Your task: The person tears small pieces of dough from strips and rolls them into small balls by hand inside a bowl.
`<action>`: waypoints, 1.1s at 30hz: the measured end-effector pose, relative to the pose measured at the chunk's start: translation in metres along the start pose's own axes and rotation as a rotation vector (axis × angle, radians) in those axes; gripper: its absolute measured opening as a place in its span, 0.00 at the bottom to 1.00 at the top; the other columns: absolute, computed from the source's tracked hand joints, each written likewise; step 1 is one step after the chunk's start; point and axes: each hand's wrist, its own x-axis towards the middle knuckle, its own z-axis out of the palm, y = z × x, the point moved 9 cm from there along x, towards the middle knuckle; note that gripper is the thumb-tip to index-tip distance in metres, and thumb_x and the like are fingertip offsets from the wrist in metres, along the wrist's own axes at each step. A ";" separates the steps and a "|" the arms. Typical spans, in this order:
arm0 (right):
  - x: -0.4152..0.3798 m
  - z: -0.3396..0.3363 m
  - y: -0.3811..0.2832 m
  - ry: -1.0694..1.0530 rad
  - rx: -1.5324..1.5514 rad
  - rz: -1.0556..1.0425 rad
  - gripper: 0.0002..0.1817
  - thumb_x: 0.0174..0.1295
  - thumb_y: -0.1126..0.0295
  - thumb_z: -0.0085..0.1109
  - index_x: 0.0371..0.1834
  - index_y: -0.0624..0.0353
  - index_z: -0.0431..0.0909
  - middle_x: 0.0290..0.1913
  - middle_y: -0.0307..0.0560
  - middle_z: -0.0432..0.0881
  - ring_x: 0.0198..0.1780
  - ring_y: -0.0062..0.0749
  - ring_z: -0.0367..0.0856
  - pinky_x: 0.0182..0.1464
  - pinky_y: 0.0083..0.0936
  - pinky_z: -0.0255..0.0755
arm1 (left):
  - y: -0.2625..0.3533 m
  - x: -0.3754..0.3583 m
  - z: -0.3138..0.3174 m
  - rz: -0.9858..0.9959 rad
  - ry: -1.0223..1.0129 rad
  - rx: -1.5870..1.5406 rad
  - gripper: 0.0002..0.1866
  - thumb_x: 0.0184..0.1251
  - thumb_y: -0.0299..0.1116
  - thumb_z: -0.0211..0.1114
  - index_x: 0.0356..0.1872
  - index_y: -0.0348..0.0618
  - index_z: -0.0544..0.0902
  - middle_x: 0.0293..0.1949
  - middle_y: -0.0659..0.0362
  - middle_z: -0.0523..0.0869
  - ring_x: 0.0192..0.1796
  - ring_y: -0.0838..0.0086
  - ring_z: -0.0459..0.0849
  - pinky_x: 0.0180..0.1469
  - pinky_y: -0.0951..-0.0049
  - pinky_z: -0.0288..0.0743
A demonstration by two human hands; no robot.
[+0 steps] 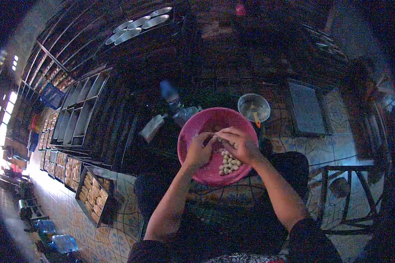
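A pink basin (191, 123) sits in front of me, between my knees. Several small, round, pale balls (229, 165) lie in a heap at its near right side; their kind is not clear. Over the basin, my left hand (199, 150) and my right hand (240, 146) meet with fingertips pinched together. A tiny whitish bit shows at the fingers, mostly hidden by them. Some of the balls are beneath my right hand.
Behind the basin stands a metal bowl (249, 101) with an orange-handled utensil (256, 118). Clear plastic bags (152, 127) lie to its left. Trays of bread-like rolls (93, 196) line the left floor. A black metal frame (347, 168) stands at right; a flat grey tray (308, 108) lies beyond.
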 end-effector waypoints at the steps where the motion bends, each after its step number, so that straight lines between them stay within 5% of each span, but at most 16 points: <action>1: -0.002 0.003 0.002 -0.003 0.002 0.002 0.18 0.64 0.72 0.67 0.58 0.54 0.84 0.51 0.49 0.85 0.54 0.47 0.85 0.61 0.36 0.78 | -0.002 0.000 -0.001 0.066 0.032 0.069 0.14 0.76 0.36 0.64 0.51 0.35 0.86 0.46 0.51 0.91 0.49 0.69 0.88 0.55 0.66 0.79; 3: -0.003 0.003 0.003 0.025 0.035 0.031 0.15 0.61 0.71 0.72 0.51 0.59 0.86 0.48 0.50 0.87 0.48 0.42 0.87 0.50 0.33 0.80 | -0.012 -0.001 0.002 0.008 0.029 0.073 0.14 0.76 0.36 0.64 0.51 0.36 0.87 0.46 0.51 0.91 0.49 0.69 0.88 0.54 0.66 0.79; 5: 0.000 0.000 0.003 0.017 0.031 0.092 0.13 0.61 0.70 0.71 0.48 0.59 0.86 0.46 0.50 0.87 0.48 0.42 0.88 0.50 0.33 0.80 | -0.015 -0.002 0.004 -0.044 0.026 0.077 0.14 0.75 0.37 0.64 0.50 0.36 0.87 0.46 0.52 0.91 0.49 0.69 0.88 0.54 0.66 0.79; 7: 0.000 0.000 0.006 0.015 0.025 0.150 0.11 0.62 0.70 0.71 0.45 0.60 0.85 0.44 0.50 0.87 0.47 0.41 0.88 0.49 0.33 0.80 | -0.037 -0.005 0.013 -0.246 0.028 -0.320 0.13 0.74 0.36 0.67 0.49 0.37 0.88 0.46 0.52 0.92 0.48 0.71 0.88 0.53 0.69 0.79; 11: -0.007 0.014 0.007 -0.029 0.043 0.173 0.11 0.61 0.69 0.72 0.44 0.60 0.83 0.44 0.49 0.87 0.48 0.40 0.88 0.49 0.33 0.79 | -0.058 -0.005 0.024 -0.333 0.058 -0.577 0.13 0.72 0.35 0.68 0.50 0.38 0.88 0.45 0.54 0.92 0.47 0.75 0.87 0.52 0.73 0.79; 13: -0.007 0.013 0.004 -0.005 0.025 0.150 0.12 0.61 0.69 0.73 0.44 0.60 0.82 0.44 0.49 0.87 0.48 0.40 0.88 0.49 0.33 0.79 | -0.024 0.003 -0.001 0.181 0.266 -0.381 0.14 0.77 0.38 0.64 0.54 0.40 0.84 0.28 0.64 0.84 0.19 0.82 0.75 0.17 0.78 0.65; 14: -0.007 0.013 0.009 -0.003 0.056 0.194 0.13 0.61 0.69 0.73 0.46 0.60 0.82 0.44 0.49 0.87 0.48 0.40 0.88 0.49 0.33 0.79 | -0.029 0.003 -0.002 0.180 0.267 -0.383 0.14 0.77 0.38 0.64 0.54 0.40 0.84 0.28 0.64 0.84 0.19 0.82 0.75 0.17 0.78 0.65; 16: -0.007 0.012 0.010 0.000 0.087 0.239 0.15 0.61 0.69 0.73 0.47 0.60 0.81 0.44 0.49 0.87 0.48 0.40 0.88 0.49 0.33 0.79 | -0.045 -0.002 0.012 -0.268 0.011 -0.456 0.15 0.72 0.38 0.70 0.52 0.38 0.88 0.43 0.56 0.92 0.44 0.75 0.86 0.50 0.75 0.79; 19: -0.008 0.005 0.016 0.081 0.148 0.313 0.14 0.61 0.71 0.72 0.48 0.60 0.83 0.44 0.50 0.87 0.48 0.42 0.88 0.50 0.33 0.80 | -0.051 -0.004 0.018 -0.269 0.047 -0.387 0.15 0.73 0.39 0.70 0.50 0.39 0.89 0.41 0.56 0.91 0.42 0.75 0.86 0.47 0.75 0.79; 21: -0.008 0.002 0.009 0.107 -0.063 0.091 0.14 0.60 0.71 0.73 0.48 0.60 0.85 0.43 0.49 0.87 0.47 0.43 0.88 0.49 0.34 0.81 | -0.051 -0.008 0.021 -0.286 0.031 -0.411 0.15 0.73 0.40 0.69 0.50 0.39 0.90 0.41 0.57 0.91 0.42 0.76 0.86 0.48 0.74 0.79; 25: -0.011 -0.002 0.011 0.074 -0.158 0.127 0.13 0.64 0.64 0.69 0.48 0.57 0.86 0.43 0.48 0.86 0.46 0.46 0.87 0.48 0.37 0.81 | -0.031 -0.012 0.024 -0.325 -0.086 -0.403 0.15 0.75 0.40 0.67 0.50 0.39 0.89 0.43 0.60 0.91 0.44 0.78 0.85 0.48 0.75 0.78; 33: -0.002 0.012 -0.011 0.030 -0.362 -0.072 0.16 0.52 0.65 0.76 0.42 0.56 0.83 0.38 0.42 0.81 0.39 0.40 0.86 0.40 0.36 0.80 | -0.052 -0.012 0.032 -0.412 -0.073 -0.730 0.14 0.77 0.38 0.65 0.51 0.38 0.87 0.42 0.61 0.90 0.44 0.80 0.84 0.45 0.78 0.77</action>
